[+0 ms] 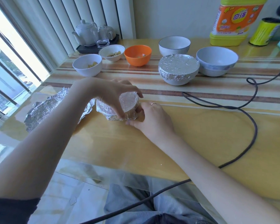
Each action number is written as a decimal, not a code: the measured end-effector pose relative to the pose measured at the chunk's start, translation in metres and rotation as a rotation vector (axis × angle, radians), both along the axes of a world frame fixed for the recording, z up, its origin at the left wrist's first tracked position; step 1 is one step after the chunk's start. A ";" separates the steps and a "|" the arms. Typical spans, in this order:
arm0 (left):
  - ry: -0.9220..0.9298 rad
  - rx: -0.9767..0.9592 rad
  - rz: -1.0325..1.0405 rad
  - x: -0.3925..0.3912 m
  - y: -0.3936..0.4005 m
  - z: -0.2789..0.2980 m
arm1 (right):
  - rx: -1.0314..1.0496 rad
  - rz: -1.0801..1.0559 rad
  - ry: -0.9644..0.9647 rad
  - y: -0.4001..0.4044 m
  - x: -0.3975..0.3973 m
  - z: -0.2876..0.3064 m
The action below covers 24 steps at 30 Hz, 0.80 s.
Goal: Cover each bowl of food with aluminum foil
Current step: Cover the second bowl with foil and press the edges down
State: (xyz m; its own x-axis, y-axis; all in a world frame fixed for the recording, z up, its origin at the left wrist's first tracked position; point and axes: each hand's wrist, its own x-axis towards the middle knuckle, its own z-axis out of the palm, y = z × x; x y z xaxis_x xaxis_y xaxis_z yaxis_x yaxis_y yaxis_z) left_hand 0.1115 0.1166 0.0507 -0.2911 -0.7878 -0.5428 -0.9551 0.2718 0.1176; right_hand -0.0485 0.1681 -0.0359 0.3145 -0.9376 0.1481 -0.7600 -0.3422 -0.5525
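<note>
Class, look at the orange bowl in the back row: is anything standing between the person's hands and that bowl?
Nothing visible blocks it. Both the left hand and right hand grip the foil-wrapped bowl near the table's front; only bare striped table lies between them and the orange bowl.

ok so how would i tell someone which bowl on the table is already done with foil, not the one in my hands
Start at the tall yellow detergent bottle at the table's far right and come toward the near edge. In front of it stand two open white bowls. Touching the right one, on its left, is the foil-covered bowl. It is the only standing bowl with crinkled silver foil stretched flat over its top and folded down round the rim.
</note>
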 end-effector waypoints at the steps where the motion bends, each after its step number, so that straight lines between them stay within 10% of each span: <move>1: 0.003 0.010 0.005 -0.001 0.000 0.001 | -0.034 0.001 -0.003 -0.001 0.002 0.000; 11: -0.018 0.026 0.000 -0.004 -0.003 0.004 | -0.126 0.091 -0.050 -0.012 -0.007 -0.003; 18: -0.004 0.035 -0.001 -0.002 -0.005 0.003 | 0.672 -0.336 -1.066 0.010 0.011 0.004; 24: 0.022 0.044 -0.007 -0.001 -0.004 0.004 | 1.030 -0.465 -1.561 0.010 0.015 0.013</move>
